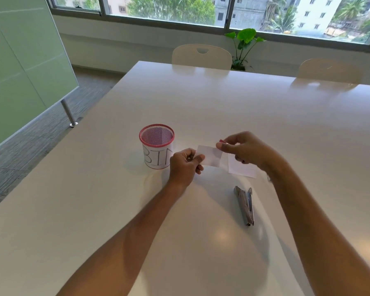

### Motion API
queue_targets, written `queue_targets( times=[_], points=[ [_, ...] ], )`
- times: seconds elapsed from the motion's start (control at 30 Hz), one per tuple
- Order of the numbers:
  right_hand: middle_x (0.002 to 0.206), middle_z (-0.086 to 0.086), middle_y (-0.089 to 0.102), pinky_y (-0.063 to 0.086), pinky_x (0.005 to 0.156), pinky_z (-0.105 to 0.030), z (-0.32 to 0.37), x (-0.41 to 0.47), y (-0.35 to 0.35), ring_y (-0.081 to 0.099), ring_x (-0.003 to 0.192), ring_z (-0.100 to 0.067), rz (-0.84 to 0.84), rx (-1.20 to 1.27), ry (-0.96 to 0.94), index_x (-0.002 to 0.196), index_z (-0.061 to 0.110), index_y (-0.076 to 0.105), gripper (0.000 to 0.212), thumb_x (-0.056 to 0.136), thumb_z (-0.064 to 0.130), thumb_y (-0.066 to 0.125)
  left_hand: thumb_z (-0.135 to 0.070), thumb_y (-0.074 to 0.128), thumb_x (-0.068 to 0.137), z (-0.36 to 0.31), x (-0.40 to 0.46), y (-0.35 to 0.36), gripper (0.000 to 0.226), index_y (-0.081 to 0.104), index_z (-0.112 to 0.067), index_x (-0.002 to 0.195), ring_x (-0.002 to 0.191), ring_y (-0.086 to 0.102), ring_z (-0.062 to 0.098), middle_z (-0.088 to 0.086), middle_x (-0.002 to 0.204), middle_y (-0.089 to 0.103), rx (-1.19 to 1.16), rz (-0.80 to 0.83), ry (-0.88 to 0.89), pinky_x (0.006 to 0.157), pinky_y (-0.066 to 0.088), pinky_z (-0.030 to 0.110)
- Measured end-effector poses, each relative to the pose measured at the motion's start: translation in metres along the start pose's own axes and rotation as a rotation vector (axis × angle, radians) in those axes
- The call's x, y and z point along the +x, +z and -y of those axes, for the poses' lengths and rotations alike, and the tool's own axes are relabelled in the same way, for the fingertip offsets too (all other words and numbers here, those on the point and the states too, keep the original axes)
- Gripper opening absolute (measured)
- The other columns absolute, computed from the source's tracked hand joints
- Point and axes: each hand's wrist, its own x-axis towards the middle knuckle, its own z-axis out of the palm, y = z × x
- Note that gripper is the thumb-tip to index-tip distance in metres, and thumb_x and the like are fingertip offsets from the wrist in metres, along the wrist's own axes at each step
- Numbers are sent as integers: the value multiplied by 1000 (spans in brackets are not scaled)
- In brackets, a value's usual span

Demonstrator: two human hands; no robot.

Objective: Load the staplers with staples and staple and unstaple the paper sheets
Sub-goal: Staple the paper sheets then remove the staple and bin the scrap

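left hand (185, 167) has its fingers pinched on the left edge of a small paper slip (210, 155), held up just above the tabletop (201, 103). right hand (241, 149) is at the slip's top right corner, fingers closed on something small and pink (222, 141). can't tell what it is, could be a little stapler or a remover, most of it is hidden in the grip.

my guess is this is the staple or unstaple step on that corner. to do it well: keep the left pinch firm so the slip stays flat and taut, work right at the corner and not deep in, and squeeze straight so the paper doesn't tear or skew.

counts: one slip in hand, one more sheet (241, 168) lying flat just under the right hand, so two papers that i can see. one metal stapler (245, 205) lying closer to me, well apart from both hands. one pink mesh bin (156, 146) just left of the left hand. two chairs (201, 56) across the tabletop, one plant (245, 45).
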Motion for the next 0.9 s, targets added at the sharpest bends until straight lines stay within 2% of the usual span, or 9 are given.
queue_targets(
  times=[0.1,0.2,0.3,0.37,0.43,0.5,0.63,0.77,0.9],
  points=[
    [90,-1,70,51,78,-35,13,14,-6,60,81,-19,-9,-450,-131,98,15,71,37,80,47,68,-16,68,86,-1,-1,0,11,69,-5,85,54,63,18,6,65,67,1,10,19,58,58,31],
    [94,1,68,47,74,-31,28,23,-10,57,85,-17,80,-730,-182,104,16,68,42,77,48,71,-16,69,85,0,-2,0,10,69,-6,84,53,63,19,4,62,66,5,13,30,58,59,31],
    [99,2,67,50,81,-40,38,31,-9,55,91,-18,139,-947,-201,109,23,67,49,70,51,77,-17,70,85,2,-3,2,8,69,-10,80,52,63,18,4,60,66,14,7,45,57,58,29],
    [98,2,66,49,76,-36,44,33,-6,54,92,-18,163,-1026,-219,112,23,66,52,68,49,79,-19,70,85,3,-3,3,7,69,-16,78,52,63,17,1,59,67,9,9,42,56,58,27],
    [92,6,63,40,62,-27,50,34,-1,52,88,-16,197,-1088,-251,114,21,66,53,69,46,79,-21,70,84,4,-3,2,8,68,-22,77,54,64,17,-2,60,68,10,9,26,57,58,27],
    [87,8,62,33,57,-24,55,35,5,52,83,-13,230,-1146,-271,114,19,66,53,70,45,79,-22,70,84,5,-2,2,9,67,-24,76,54,64,15,-6,60,68,21,11,7,58,58,27],
    [66,15,54,33,54,-23,63,33,12,46,67,-6,261,-1223,-234,109,18,69,52,66,44,81,-19,70,84,6,-1,3,12,67,-23,74,49,62,12,-8,54,66,47,6,6,54,56,24],
    [76,11,58,37,56,-23,69,32,12,44,66,-5,260,-1252,-198,114,18,67,57,65,42,83,-19,71,84,6,2,3,7,67,-16,78,47,61,11,-3,57,66,73,-13,12,55,56,27],
    [74,9,58,36,54,-23,74,26,17,48,67,-8,260,-1314,-198,109,18,68,53,65,43,83,-19,71,83,6,3,2,13,65,-23,73,46,61,10,-8,55,65,65,19,47,54,56,26]
  ],
)
